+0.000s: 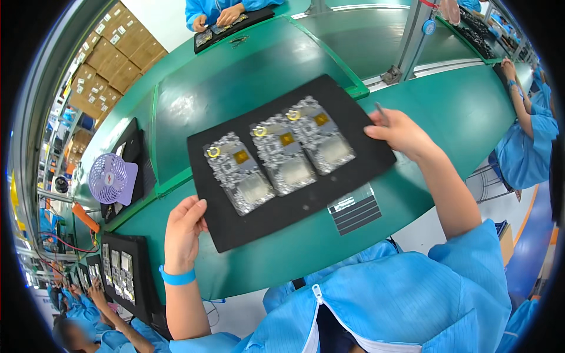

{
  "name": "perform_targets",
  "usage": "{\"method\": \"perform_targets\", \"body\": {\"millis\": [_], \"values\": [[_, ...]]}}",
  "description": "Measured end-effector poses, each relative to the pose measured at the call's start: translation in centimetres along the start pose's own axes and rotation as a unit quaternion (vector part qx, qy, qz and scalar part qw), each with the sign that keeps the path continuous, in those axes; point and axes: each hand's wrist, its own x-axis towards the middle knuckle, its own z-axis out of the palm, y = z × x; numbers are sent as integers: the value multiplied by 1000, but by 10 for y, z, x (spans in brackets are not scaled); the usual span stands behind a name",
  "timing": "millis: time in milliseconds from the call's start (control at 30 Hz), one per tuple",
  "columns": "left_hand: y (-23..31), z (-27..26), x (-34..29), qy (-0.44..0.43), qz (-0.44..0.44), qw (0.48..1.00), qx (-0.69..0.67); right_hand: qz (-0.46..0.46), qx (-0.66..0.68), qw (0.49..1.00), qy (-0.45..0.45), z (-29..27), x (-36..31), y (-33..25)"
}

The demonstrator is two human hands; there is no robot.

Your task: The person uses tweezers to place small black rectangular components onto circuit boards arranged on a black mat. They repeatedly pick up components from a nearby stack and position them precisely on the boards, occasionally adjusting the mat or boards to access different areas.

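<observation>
I hold a black foam mat (282, 217) tilted above the green bench, gripped at both ends. My left hand (185, 229), with a blue band on its wrist, is closed on the left edge, thumb on top. At the right edge my right hand (403, 132) is closed on the mat, and a thin grey tool (382, 114) sticks up from its fingers. Three silvery phone-like electronic assemblies lie side by side on the mat: a left one (238, 173), a middle one (283, 154) and a right one (321, 132). Each has a yellow ring and a gold square.
Beneath the mat's near edge a sheet of dark strips (356, 212) lies on the green bench (276, 265). A purple fan (112, 179) and another loaded black mat (126, 273) are at the left. A co-worker's hands (226, 16) work across the bench; a metal post (412, 41) stands behind.
</observation>
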Motion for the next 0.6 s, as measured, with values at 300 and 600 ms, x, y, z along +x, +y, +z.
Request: {"method": "perform_targets", "body": {"millis": [300,600], "values": [[-14,199,3,-335,-17,941,40,13,-19,985,173,-228,-132,125],[-45,323,8,-379,60,917,-112,113,-403,849,322,-505,-138,256]]}}
